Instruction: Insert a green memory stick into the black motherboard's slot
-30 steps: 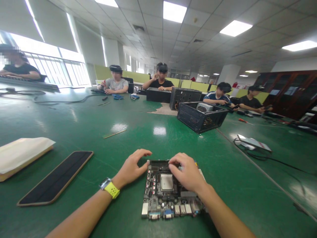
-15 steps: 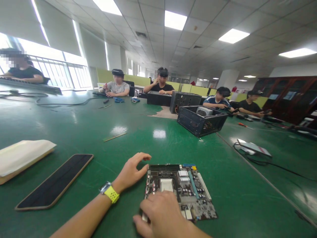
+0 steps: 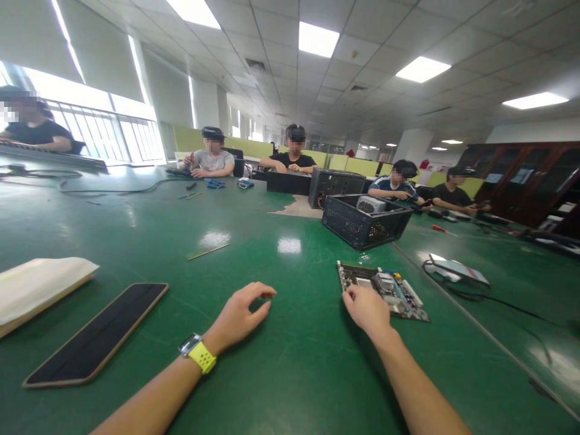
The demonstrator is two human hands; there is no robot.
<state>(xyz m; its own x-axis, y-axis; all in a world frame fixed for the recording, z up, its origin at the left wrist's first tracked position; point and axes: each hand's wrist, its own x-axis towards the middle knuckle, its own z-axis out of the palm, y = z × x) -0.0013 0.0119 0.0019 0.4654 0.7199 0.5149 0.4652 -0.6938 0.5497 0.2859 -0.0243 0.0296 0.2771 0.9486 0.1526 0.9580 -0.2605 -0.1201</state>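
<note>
A motherboard lies flat on the green table, to the right of centre. My right hand grips its near left corner, fingers closed on the board's edge. My left hand, with a yellow-strapped watch on the wrist, hovers just over the bare table at centre. Its fingers are curled and apart, holding nothing.
A black open computer case stands beyond the board. A dark flat panel and a pale padded envelope lie at left. A tablet with a cable lies at right. Several people sit along the far edge.
My right hand has carried the motherboard from in front of me away to the right. The left hand, which was at the board's edge, stays in place over bare table.
</note>
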